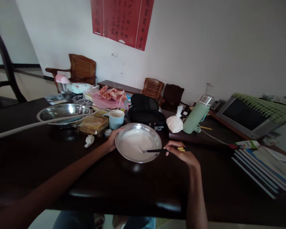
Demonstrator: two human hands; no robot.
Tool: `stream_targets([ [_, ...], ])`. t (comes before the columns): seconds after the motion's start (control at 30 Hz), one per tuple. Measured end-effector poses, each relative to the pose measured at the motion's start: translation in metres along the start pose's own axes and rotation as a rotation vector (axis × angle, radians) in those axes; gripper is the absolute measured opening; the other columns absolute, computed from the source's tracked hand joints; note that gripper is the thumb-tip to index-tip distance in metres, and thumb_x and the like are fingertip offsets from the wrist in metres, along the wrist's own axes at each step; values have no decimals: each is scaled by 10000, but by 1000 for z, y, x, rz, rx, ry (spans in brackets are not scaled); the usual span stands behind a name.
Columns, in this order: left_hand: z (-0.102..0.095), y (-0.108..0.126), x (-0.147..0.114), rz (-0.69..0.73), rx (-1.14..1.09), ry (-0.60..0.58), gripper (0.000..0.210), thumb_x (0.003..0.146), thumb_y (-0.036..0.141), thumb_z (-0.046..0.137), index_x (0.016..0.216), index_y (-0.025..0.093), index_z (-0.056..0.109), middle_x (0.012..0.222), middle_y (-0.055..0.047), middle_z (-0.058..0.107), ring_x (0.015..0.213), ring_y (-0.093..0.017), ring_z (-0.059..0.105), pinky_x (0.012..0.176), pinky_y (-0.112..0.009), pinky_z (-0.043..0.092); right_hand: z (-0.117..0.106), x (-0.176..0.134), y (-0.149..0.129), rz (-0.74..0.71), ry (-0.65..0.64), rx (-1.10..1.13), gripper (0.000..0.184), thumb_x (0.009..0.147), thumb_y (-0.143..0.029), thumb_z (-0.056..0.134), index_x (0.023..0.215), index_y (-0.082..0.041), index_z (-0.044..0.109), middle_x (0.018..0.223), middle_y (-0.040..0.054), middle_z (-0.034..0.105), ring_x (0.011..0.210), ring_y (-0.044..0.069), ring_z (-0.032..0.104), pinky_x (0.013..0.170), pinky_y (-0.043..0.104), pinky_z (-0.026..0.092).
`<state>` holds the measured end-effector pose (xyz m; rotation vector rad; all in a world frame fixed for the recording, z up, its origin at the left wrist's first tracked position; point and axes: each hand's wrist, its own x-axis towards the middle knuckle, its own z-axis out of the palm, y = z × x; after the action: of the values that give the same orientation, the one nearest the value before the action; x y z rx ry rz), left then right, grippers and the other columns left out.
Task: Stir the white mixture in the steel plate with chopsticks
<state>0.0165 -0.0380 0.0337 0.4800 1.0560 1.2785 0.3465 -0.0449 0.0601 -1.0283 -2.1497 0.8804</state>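
A round metal bowl (pixel 159 137) stands on the dark table, with a pale, milky mixture (pixel 133 143) covering its bottom. My left hand (pixel 113 138) grips the bowl's left rim. In my right hand (pixel 180 151), fingers closed, is a pair of black chopsticks (pixel 154 150) with gold-coloured ends. Their tips dip into the mixture near the bowl's middle. Behind the bowl to the right sits a knotted plastic bag of white powder (pixel 175 123). A light blue mug (pixel 116 119) stands just behind my left hand.
An empty metal basin (pixel 41 117), a yellowish plastic box (pixel 93 124) and crumpled tissue (pixel 89 140) lie left. A pale cable (pixel 38 123) crosses there. A black case (pixel 145 109) stands behind the bowl, a green thermos (pixel 195 117) and stacked books (pixel 259 168) to the right.
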Motion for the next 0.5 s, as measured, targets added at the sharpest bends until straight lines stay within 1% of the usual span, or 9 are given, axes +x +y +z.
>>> stream_targets([
  [0.07, 1, 0, -1, 8, -2, -2, 209, 925, 196, 574, 923, 134, 774, 606, -14, 722, 554, -201, 677, 613, -247, 529, 12, 4, -3, -23, -40, 35, 274, 990, -466, 644, 854, -258, 759, 801, 14, 788, 849, 240, 739, 843, 351, 561],
  [0.1, 1, 1, -1, 10, -5, -3, 199, 920, 191, 584, 927, 129, 773, 604, -13, 721, 550, -200, 672, 615, -248, 530, 19, 7, -4, -38, -25, 36, 248, 980, -461, 654, 884, -259, 762, 843, 16, 797, 882, 242, 744, 865, 354, 559],
  [0.17, 0, 0, 0, 11, -7, -11, 170, 904, 186, 611, 916, 124, 769, 620, -24, 732, 543, -196, 659, 621, -255, 534, 29, 12, -2, -46, 56, 11, 211, 962, -442, 662, 922, -260, 761, 911, 19, 803, 931, 246, 742, 899, 364, 549],
  [0.23, -2, -1, 2, 12, -4, -18, 159, 907, 197, 622, 899, 127, 765, 645, -29, 745, 546, -195, 656, 629, -261, 534, 27, 12, 1, -14, 125, -21, 204, 963, -424, 643, 907, -259, 751, 891, 16, 794, 908, 244, 734, 886, 368, 542],
  [0.3, -3, -1, 3, 4, 3, -25, 177, 924, 220, 617, 903, 127, 765, 658, -25, 749, 556, -196, 663, 633, -266, 531, 14, 7, 4, 14, 153, -36, 250, 970, -420, 623, 811, -259, 728, 822, 11, 776, 851, 238, 723, 850, 364, 537],
  [0.37, -4, -2, 4, 1, 5, -21, 190, 931, 218, 602, 917, 134, 771, 660, -20, 750, 549, -195, 663, 636, -270, 532, 2, 2, 3, 20, 117, -23, 308, 975, -426, 619, 731, -260, 709, 785, 13, 773, 830, 239, 720, 838, 362, 538],
  [0.4, -4, -2, 4, 6, 3, -18, 194, 929, 209, 595, 922, 140, 776, 659, -19, 751, 547, -195, 664, 639, -272, 536, 0, 1, 2, 20, 80, -7, 321, 979, -430, 619, 722, -260, 710, 778, 15, 776, 829, 240, 724, 838, 362, 542],
  [0.43, -3, -2, 3, 14, 0, -18, 197, 925, 203, 594, 922, 145, 782, 660, -19, 753, 550, -198, 670, 646, -273, 541, 1, 1, 0, 21, 35, 15, 321, 985, -435, 619, 736, -260, 720, 769, 15, 780, 826, 242, 729, 838, 361, 547],
  [0.5, -3, -2, 3, 23, -9, -11, 190, 908, 200, 606, 909, 148, 789, 656, -24, 755, 563, -209, 682, 662, -276, 552, 12, 5, -4, 14, -38, 54, 269, 986, -442, 632, 828, -258, 749, 785, 14, 793, 835, 245, 744, 837, 357, 557],
])
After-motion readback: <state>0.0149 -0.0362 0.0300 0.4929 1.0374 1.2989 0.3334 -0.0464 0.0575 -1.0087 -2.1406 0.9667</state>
